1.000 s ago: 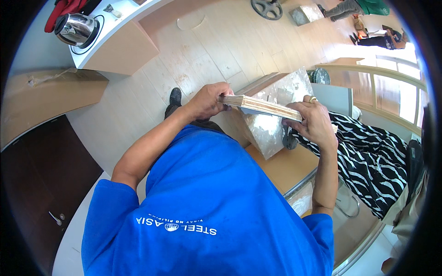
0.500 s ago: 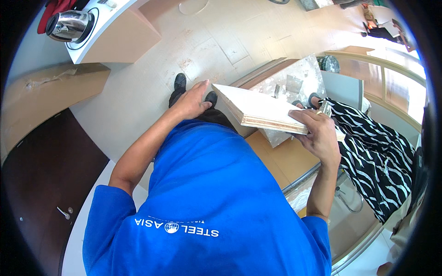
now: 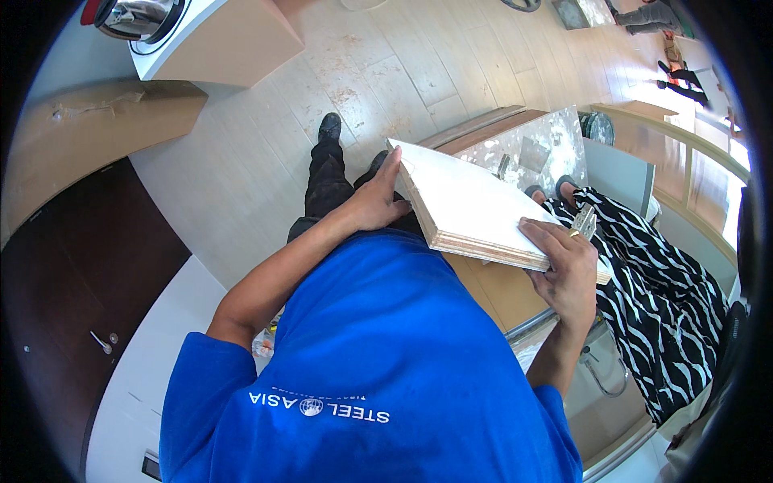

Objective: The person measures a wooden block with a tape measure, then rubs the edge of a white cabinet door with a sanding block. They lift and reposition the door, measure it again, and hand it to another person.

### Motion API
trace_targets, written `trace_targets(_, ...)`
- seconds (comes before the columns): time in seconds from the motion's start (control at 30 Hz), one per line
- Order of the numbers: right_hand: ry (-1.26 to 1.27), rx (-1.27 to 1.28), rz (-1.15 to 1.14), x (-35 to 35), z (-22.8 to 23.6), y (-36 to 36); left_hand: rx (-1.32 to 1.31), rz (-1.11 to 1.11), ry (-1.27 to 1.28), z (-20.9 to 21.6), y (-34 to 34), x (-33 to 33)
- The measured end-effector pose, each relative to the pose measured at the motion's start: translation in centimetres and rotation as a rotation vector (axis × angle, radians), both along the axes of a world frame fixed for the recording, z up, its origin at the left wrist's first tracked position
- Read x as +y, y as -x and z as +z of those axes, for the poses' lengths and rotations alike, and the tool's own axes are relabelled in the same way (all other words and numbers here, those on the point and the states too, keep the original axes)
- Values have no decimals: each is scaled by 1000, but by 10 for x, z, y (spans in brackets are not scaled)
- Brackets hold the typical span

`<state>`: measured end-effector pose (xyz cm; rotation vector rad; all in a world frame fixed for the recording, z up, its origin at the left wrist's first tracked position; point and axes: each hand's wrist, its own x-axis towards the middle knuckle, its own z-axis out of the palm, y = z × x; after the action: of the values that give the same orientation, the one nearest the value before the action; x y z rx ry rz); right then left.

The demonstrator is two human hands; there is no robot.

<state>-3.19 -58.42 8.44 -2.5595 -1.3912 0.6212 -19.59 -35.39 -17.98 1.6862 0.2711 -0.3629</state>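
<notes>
A white-faced plywood board, its layered edges showing, is held out in front of my waist; it looks like more than one sheet stacked. My right hand grips its near right edge, fingers on the white face and thumb underneath. A metal hinge shows just beyond that hand, by the board's far right end. At the board's left edge is my left hand, its fingers stretched out and thumb apart; the fingertips appear to touch the edge near the far corner.
A person in patterned black-and-white trousers stands close on the right. Beyond the board lies a paint-spotted panel. A counter with a kettle stands far left, above a cardboard-covered piece and a dark door.
My left hand has moved right to the board's left edge. The board's white face has tilted more into view, my right hand still gripping it. The whole view has shifted slightly.
</notes>
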Motion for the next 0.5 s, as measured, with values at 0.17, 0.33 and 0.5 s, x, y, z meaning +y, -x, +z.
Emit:
trace_targets(0.17,-36,10,-11,-3,0,1,33,22,-62,7,-4,-5)
trace_targets(0.33,-23,-14,-24,-5,-2,4,45,32,-150,6,-11,-2)
trace_targets(0.5,-17,11,-92,8,0,-7,10,150,-285,28,-25,-7)
